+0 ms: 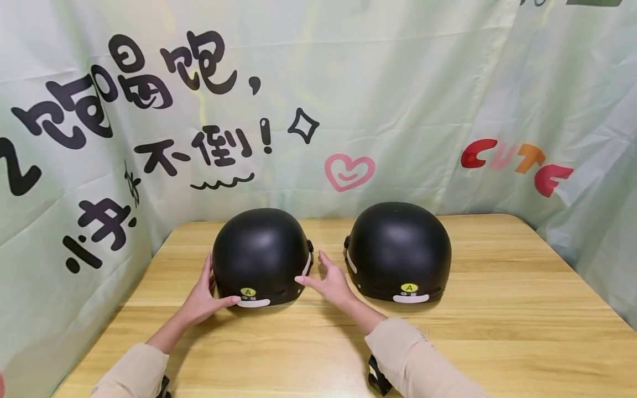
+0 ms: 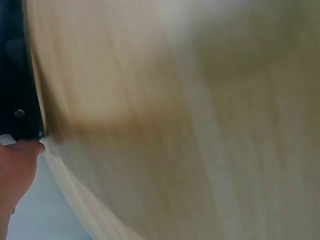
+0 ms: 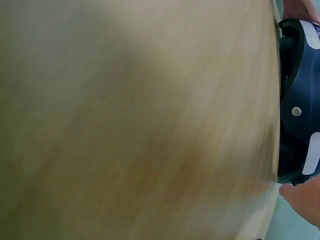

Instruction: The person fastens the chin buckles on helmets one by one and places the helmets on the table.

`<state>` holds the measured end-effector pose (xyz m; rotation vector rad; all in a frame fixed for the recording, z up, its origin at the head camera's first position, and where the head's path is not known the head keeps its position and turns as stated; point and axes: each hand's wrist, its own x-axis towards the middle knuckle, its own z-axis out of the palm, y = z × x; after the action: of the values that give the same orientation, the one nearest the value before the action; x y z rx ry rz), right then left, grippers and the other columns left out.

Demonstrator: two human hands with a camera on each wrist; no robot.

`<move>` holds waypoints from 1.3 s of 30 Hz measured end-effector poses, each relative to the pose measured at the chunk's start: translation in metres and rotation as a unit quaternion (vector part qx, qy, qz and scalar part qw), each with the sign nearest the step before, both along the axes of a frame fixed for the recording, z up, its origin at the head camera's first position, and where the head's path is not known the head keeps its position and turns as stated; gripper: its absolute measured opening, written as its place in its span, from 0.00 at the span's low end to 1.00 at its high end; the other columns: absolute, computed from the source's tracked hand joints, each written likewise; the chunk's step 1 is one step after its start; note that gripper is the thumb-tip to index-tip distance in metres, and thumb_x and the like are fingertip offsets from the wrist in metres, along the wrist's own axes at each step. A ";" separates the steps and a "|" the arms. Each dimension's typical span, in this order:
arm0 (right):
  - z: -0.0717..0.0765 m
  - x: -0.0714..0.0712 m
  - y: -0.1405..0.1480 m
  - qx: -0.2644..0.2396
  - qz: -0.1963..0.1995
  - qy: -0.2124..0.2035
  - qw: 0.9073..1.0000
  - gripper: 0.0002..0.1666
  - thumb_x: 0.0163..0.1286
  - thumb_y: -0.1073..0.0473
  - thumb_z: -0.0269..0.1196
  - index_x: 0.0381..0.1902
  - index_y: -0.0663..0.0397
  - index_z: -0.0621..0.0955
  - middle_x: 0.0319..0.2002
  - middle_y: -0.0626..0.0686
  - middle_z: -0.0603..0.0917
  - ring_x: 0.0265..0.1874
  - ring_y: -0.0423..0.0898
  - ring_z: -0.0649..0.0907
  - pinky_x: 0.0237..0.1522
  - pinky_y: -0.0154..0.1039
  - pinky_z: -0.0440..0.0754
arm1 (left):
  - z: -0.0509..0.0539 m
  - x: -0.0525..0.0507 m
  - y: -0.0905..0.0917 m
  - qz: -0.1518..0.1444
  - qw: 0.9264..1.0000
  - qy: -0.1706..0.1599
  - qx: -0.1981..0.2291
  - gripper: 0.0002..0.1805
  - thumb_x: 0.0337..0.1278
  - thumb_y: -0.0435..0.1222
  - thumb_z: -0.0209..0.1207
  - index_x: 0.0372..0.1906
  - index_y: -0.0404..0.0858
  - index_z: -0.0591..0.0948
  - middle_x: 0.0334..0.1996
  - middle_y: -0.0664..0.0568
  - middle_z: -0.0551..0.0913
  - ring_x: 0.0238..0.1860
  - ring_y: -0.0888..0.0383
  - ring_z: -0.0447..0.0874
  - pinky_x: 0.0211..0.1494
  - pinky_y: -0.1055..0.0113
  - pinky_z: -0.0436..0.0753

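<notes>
Two matte black helmets sit side by side on the wooden table, each with a yellow "A" sticker and white strips near the rim. Around the left helmet (image 1: pixel 261 251) are both hands. My left hand (image 1: pixel 205 297) touches its left side, fingers extended and thumb by the front white strip. On the other side, my right hand (image 1: pixel 333 284) has its thumb at the rim and its fingers spread in the gap before the right helmet (image 1: pixel 400 249). In the right wrist view, the helmet's lower edge (image 3: pixel 297 125) lies between the right thumb (image 3: pixel 304 201) and the left hand (image 3: pixel 299 9).
The table (image 1: pixel 522 309) has rounded back corners. A pale green printed curtain (image 1: pixel 408 110) with dark lettering and a pink heart hangs close behind and along the sides. Beneath the right sleeve shows a black wrist device (image 1: pixel 378 376).
</notes>
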<state>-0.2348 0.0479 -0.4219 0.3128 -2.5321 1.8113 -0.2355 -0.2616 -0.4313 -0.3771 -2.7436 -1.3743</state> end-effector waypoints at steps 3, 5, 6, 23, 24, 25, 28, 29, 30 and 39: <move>-0.003 0.000 -0.001 0.012 0.011 0.000 1.000 0.60 0.51 0.46 0.71 0.70 0.67 0.52 0.69 0.66 0.58 0.66 0.59 0.65 0.64 0.49 0.67 | -0.002 0.000 -0.002 -0.005 1.000 -0.007 0.003 0.70 0.35 0.37 0.73 0.72 0.38 0.29 0.71 0.30 0.41 0.69 0.29 0.47 0.65 0.40 0.57; -0.004 0.000 -0.003 0.018 0.017 0.008 1.000 0.61 0.50 0.47 0.72 0.70 0.69 0.52 0.68 0.67 0.59 0.66 0.59 0.65 0.64 0.49 0.67 | -0.003 0.000 -0.003 -0.007 1.000 -0.007 0.002 0.70 0.35 0.38 0.73 0.72 0.39 0.29 0.71 0.30 0.42 0.69 0.31 0.47 0.66 0.40 0.57; -0.005 0.000 -0.003 0.017 0.021 0.013 1.000 0.61 0.50 0.48 0.72 0.70 0.70 0.52 0.67 0.68 0.60 0.66 0.59 0.66 0.64 0.50 0.67 | -0.003 -0.001 -0.003 -0.008 1.000 -0.008 0.003 0.70 0.35 0.37 0.73 0.72 0.40 0.29 0.71 0.30 0.43 0.69 0.31 0.47 0.66 0.40 0.57; -0.005 0.003 -0.015 0.047 0.020 0.054 0.997 0.58 0.50 0.53 0.72 0.67 0.75 0.53 0.66 0.68 0.61 0.64 0.57 0.67 0.61 0.49 0.70 | -0.002 0.002 -0.005 -0.001 1.000 0.004 0.003 0.69 0.34 0.36 0.74 0.73 0.43 0.34 0.67 0.25 0.53 0.66 0.31 0.58 0.64 0.46 0.63; -0.005 0.004 -0.016 0.047 0.023 0.063 0.997 0.58 0.50 0.53 0.72 0.67 0.76 0.53 0.65 0.68 0.61 0.63 0.57 0.68 0.60 0.49 0.71 | -0.001 0.002 -0.005 -0.001 1.000 0.004 0.003 0.69 0.34 0.36 0.74 0.73 0.43 0.34 0.67 0.25 0.54 0.65 0.31 0.59 0.63 0.46 0.63; -0.005 0.004 -0.017 0.047 0.026 0.071 0.996 0.58 0.49 0.54 0.73 0.67 0.76 0.53 0.65 0.68 0.62 0.63 0.57 0.68 0.59 0.49 0.72 | -0.001 0.003 -0.005 -0.001 1.000 0.004 0.005 0.68 0.34 0.36 0.74 0.73 0.43 0.34 0.67 0.25 0.53 0.65 0.31 0.59 0.64 0.47 0.63; -0.003 0.005 -0.021 0.060 0.029 0.082 0.994 0.59 0.48 0.55 0.73 0.67 0.76 0.53 0.56 0.67 0.75 0.49 0.50 0.81 0.46 0.37 0.81 | 0.002 0.003 -0.004 0.004 1.000 0.003 0.010 0.67 0.34 0.36 0.74 0.74 0.41 0.36 0.67 0.26 0.55 0.64 0.33 0.62 0.63 0.48 0.64; -0.002 0.006 -0.022 0.061 0.029 0.081 0.994 0.60 0.48 0.55 0.73 0.67 0.76 0.52 0.48 0.65 0.80 0.39 0.46 0.83 0.38 0.32 0.80 | 0.002 0.002 -0.004 0.007 1.000 0.001 0.010 0.67 0.35 0.36 0.74 0.74 0.40 0.36 0.67 0.26 0.56 0.64 0.33 0.62 0.63 0.48 0.65; -0.001 0.006 -0.023 0.063 0.026 0.079 0.995 0.60 0.48 0.55 0.74 0.68 0.75 0.52 0.39 0.61 0.81 0.29 0.43 0.80 0.30 0.29 0.76 | 0.003 0.002 -0.004 0.010 1.000 -0.001 0.012 0.67 0.35 0.36 0.74 0.73 0.39 0.37 0.66 0.26 0.57 0.64 0.33 0.63 0.63 0.49 0.65; -0.002 0.008 -0.024 0.071 0.011 0.079 0.994 0.59 0.47 0.55 0.74 0.67 0.74 0.55 0.46 0.68 0.82 0.43 0.51 0.83 0.38 0.39 0.81 | 0.000 0.006 0.001 0.031 0.999 -0.028 0.033 0.66 0.35 0.36 0.74 0.73 0.38 0.37 0.64 0.25 0.61 0.64 0.34 0.64 0.63 0.50 0.66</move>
<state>-0.2268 0.0235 -0.4236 0.4679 -2.5592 1.5470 -0.2300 -0.2610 -0.4310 -0.2507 -2.7202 -1.4782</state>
